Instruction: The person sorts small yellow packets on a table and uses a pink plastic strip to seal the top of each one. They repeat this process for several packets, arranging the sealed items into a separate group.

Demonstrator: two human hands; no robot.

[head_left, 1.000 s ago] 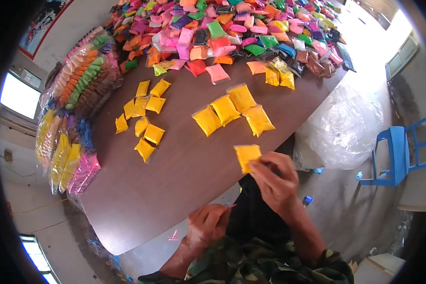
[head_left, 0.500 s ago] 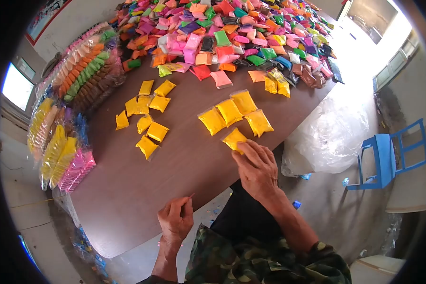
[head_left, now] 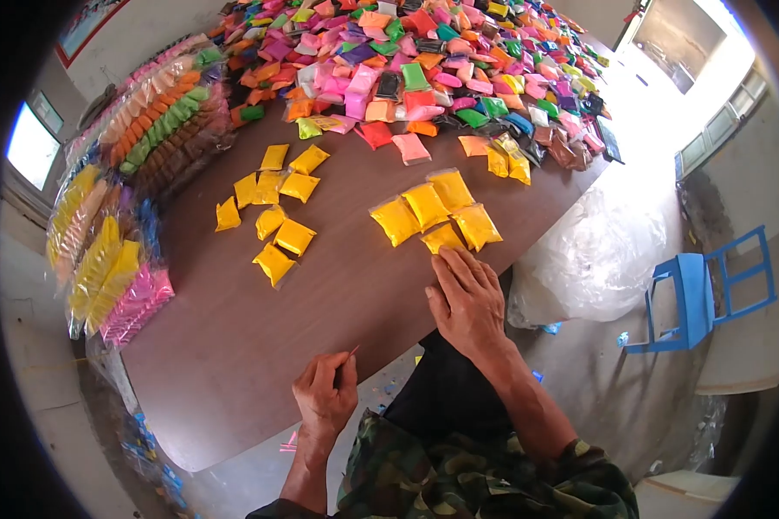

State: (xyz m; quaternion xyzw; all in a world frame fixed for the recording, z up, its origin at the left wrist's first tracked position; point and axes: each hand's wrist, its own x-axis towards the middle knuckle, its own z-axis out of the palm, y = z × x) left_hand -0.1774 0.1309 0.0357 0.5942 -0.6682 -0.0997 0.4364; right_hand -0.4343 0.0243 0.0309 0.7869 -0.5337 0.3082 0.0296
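Note:
My right hand (head_left: 471, 298) lies over the near edge of a yellow packet (head_left: 442, 237), its fingers stretched out and fingertips touching it. That packet sits against a group of several more yellow packets (head_left: 426, 206) on the brown table (head_left: 346, 303). Closed in a pinch, my left hand (head_left: 326, 389) hovers at the table's near edge with the tip of a thin red strip (head_left: 354, 350) poking out; most of the strip is hidden. To the left, another loose cluster of yellow packets (head_left: 268, 188) lies flat.
A big heap of multicoloured packets (head_left: 415, 78) covers the far side of the table. Bundled packets in clear bags (head_left: 160, 130) line the left edge. Right of the table are a large clear plastic bag (head_left: 571, 268) and a blue chair (head_left: 692, 298).
My right hand has slid the yellow packet away from me, up against the grouped ones, and its fingers now lie flatter. My left hand keeps its pinch. The view has shifted slightly.

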